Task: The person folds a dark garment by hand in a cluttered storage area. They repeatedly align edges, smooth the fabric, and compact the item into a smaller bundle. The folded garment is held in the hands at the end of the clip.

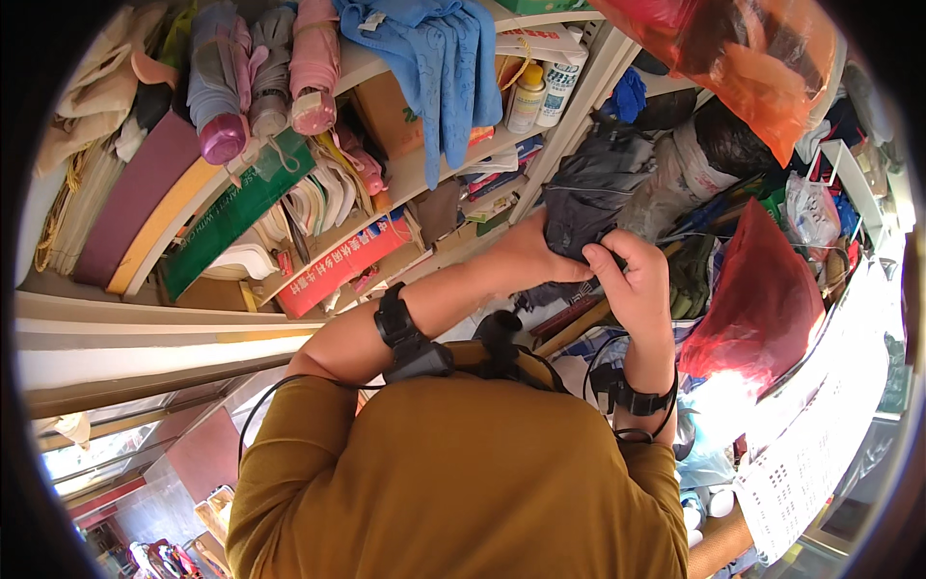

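A bundle of dark cloth, perhaps a folded umbrella [597, 184], is held up in front of me between both hands. My left hand [539, 250] grips its near left side, with the fingers partly hidden behind the fabric. My right hand [633, 271] pinches the lower edge, its thumb close to the left thumb. Several folded umbrellas, among them a pink one [316, 58] and a blue one [213, 87], lie on the shelf at the upper left. A blue cloth [441, 72] hangs over the shelf edge to the right of them.
Shelves at the left hold books and a green box [231, 217]. A yellow-capped spray can [526, 98] stands beside a white bottle [561, 90]. An orange plastic bag [752, 65] hangs at the upper right; a red plastic bag [759, 297] lies below it among piled goods.
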The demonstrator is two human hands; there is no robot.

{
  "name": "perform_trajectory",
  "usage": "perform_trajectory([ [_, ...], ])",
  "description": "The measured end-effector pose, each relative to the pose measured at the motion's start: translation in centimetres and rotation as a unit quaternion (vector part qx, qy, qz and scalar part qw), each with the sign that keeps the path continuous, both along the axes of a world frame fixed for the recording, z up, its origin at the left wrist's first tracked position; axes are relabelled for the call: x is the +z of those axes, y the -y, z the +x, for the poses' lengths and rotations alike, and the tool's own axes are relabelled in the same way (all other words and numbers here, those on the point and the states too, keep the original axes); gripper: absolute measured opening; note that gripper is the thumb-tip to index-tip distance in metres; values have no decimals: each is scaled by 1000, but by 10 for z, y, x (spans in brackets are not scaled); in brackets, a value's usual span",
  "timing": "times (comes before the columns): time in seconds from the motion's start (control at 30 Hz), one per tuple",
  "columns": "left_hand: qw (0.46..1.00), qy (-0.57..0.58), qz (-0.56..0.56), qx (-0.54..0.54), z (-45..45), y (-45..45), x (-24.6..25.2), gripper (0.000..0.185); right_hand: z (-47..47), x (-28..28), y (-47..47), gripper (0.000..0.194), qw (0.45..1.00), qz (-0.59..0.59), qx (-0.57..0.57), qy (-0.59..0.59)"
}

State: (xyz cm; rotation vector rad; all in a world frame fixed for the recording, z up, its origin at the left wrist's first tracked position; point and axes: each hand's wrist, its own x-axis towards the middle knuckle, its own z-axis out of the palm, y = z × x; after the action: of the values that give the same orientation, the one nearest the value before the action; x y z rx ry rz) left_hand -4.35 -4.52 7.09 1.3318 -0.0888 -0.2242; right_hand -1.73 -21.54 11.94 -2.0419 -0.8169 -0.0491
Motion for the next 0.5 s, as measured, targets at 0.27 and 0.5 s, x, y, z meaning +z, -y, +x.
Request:
perform_trajectory([
  [0.27,939,89,294,156,18,-1,1,75,1,-13,-1,21,996,56,-53,-36],
  [0.5,874,117,422,213,32,13,19,53,8,-16,-21,21,990,27,-123,70],
])
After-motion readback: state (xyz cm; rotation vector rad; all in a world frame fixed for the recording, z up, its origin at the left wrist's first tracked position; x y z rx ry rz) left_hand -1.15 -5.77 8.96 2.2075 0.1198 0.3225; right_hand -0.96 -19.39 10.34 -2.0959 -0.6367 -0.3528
